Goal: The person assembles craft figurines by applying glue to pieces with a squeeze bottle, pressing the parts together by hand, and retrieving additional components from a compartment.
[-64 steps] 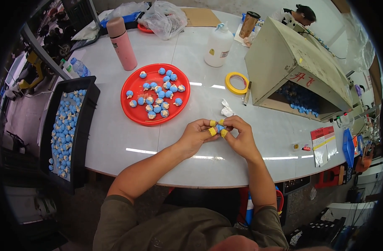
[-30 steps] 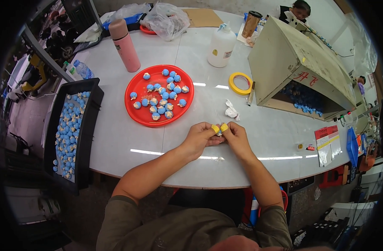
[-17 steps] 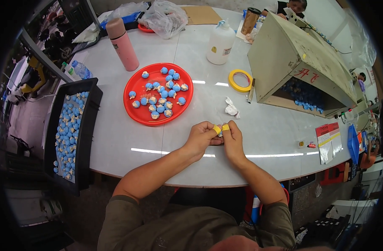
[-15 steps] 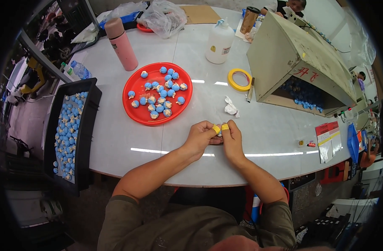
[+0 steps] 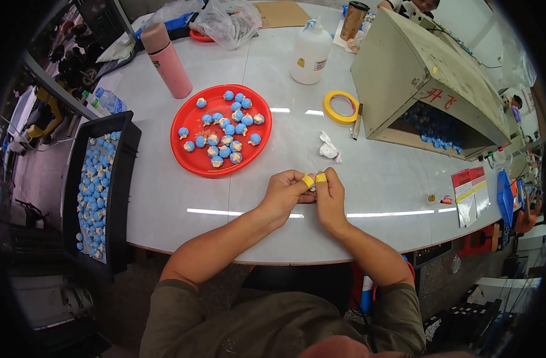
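Observation:
My left hand and my right hand meet above the table near its front edge. Yellow tape wraps both thumbs. Pinched between the thumbs and fingers is a small blue piece, mostly hidden, so its full shape cannot be made out. Ahead and to the left lies a round red tray with several little blue balls, each with a cream-coloured part. A crumpled white tissue rests just beyond my hands.
At the left edge, a long black bin holds many more blue balls. A pink flask, white bottle and yellow tape roll stand or lie farther back. An open-fronted box with blue pieces occupies the right. A person sits beyond it.
My hands stay together around the small piece, with only slight finger movement. The whole view has shifted a little, and the tray and box appear slightly displaced with it.

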